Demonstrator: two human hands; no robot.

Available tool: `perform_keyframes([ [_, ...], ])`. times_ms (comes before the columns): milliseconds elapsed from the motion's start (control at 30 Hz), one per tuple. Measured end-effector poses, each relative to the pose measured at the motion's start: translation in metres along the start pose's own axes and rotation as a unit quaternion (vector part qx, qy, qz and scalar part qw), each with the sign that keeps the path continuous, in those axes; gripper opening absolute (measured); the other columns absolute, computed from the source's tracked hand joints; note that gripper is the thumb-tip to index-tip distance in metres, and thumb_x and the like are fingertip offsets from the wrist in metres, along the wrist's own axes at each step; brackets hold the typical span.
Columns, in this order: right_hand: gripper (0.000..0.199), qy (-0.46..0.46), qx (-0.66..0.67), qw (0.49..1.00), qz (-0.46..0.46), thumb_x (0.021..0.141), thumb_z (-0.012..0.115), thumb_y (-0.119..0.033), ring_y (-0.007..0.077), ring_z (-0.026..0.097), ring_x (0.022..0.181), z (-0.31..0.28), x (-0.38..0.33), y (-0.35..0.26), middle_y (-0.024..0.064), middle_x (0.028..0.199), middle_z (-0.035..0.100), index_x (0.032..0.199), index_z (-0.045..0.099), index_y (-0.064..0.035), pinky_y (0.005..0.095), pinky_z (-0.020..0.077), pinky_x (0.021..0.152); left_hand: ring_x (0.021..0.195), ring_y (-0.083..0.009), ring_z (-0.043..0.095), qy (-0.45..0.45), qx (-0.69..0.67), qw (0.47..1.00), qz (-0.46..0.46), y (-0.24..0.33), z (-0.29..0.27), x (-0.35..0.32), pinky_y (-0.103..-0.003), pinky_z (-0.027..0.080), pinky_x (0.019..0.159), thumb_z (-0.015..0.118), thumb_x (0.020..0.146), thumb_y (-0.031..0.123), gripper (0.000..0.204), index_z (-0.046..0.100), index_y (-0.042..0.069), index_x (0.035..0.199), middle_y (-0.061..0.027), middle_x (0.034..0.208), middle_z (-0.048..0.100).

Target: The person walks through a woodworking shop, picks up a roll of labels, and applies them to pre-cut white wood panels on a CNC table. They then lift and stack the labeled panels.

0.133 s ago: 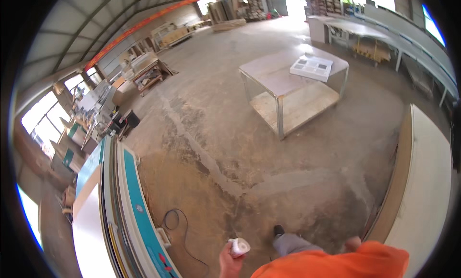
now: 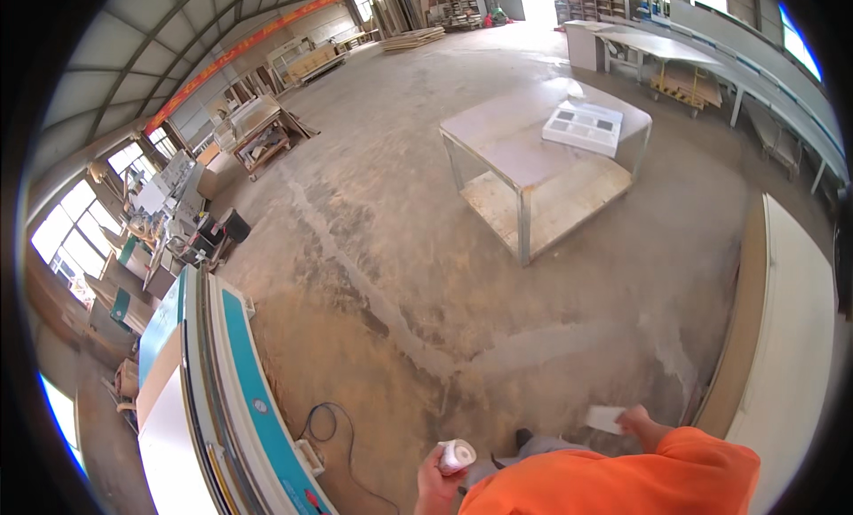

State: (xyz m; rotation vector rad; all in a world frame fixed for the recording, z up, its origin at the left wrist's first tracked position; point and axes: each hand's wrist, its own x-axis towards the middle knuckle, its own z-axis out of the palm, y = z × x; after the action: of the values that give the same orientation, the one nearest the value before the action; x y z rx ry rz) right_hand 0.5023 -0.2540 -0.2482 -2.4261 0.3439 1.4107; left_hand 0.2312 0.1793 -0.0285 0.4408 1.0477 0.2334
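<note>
L hand (image 2: 437, 479) was curled round a small white roll (image 2: 458, 455), prob. tape, fingers wrapped on its barrel w/ the roll's end face pointing up and a bit fwd, so its long axis ran roughly upright out the top of the fist. R hand (image 2: 638, 423) sat well off to the right of it and slightly further fwd, pinching a small flat white piece (image 2: 606, 418) by one edge; the piece stuck out to the left of the fingers, i.e. toward the L hand, lying near flat. Between the two hands: the orange sleeve/shoulder (image 2: 640, 479) and a dark shoe toe (image 2: 524, 437) on the dusty concrete floor (image 2: 382, 248). The white piece was the R hand's own; the roll stayed closer to the L by far, no contact between roll and piece. Left of the L hand ran a long white-and-teal machine bed (image 2: 235, 373) w/ a black cable (image 2: 333, 431) looped beside it; right of the R hand a big pale board (image 2: 782, 337) lay along the floor. Far ahead stood a metal-frame table (image 2: 524, 151) w/ a white tray-like panel (image 2: 582, 127) on top. Vs the frame 0.1 s before: roll and L hand about same spot; the R hand and its white piece were now in view, not visible then.
</note>
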Motion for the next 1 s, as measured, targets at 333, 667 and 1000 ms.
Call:
perform_keyframes([
  [333,0.017,0.162,0.491,0.786,-0.340,0.076,0.071,-0.006,0.0128,0.055,0.062,-0.190,0.018,-0.536,0.0036,0.074,0.062,0.088,0.065,0.0032,0.0265,0.0412,0.054,0.076,-0.0222,0.065,-0.014,-0.030,0.999,0.026,0.233,0.128,0.243,-0.035,0.049,0.050,0.054,0.089,0.030,0.024,0.063,0.011,0.100,-0.0046,0.088,0.068],
  [667,0.021,0.474,0.433,0.714,-0.280,0.074,0.071,-0.010,0.0149,0.059,0.065,-0.313,0.133,-0.678,0.0062,0.074,0.066,0.091,0.067,0.0009,0.0305,0.0471,0.063,0.076,-0.0202,0.066,-0.100,0.124,0.986,0.047,0.453,0.350,0.392,-0.035,0.054,0.054,0.057,0.090,0.028,0.029,0.060,0.005,0.107,-0.0070,0.093,0.067],
  [1000,0.032,0.464,0.189,0.864,-0.054,0.068,0.066,-0.023,0.0436,0.064,0.079,-0.367,0.224,-0.824,0.0268,0.080,0.065,0.082,0.066,0.0064,0.0470,0.0507,0.074,0.083,-0.0219,0.065,0.038,0.114,0.993,0.016,0.602,0.453,0.565,-0.041,0.055,0.059,0.057,0.089,0.028,0.026,0.060,0.009,0.106,-0.0075,0.097,0.066],
])
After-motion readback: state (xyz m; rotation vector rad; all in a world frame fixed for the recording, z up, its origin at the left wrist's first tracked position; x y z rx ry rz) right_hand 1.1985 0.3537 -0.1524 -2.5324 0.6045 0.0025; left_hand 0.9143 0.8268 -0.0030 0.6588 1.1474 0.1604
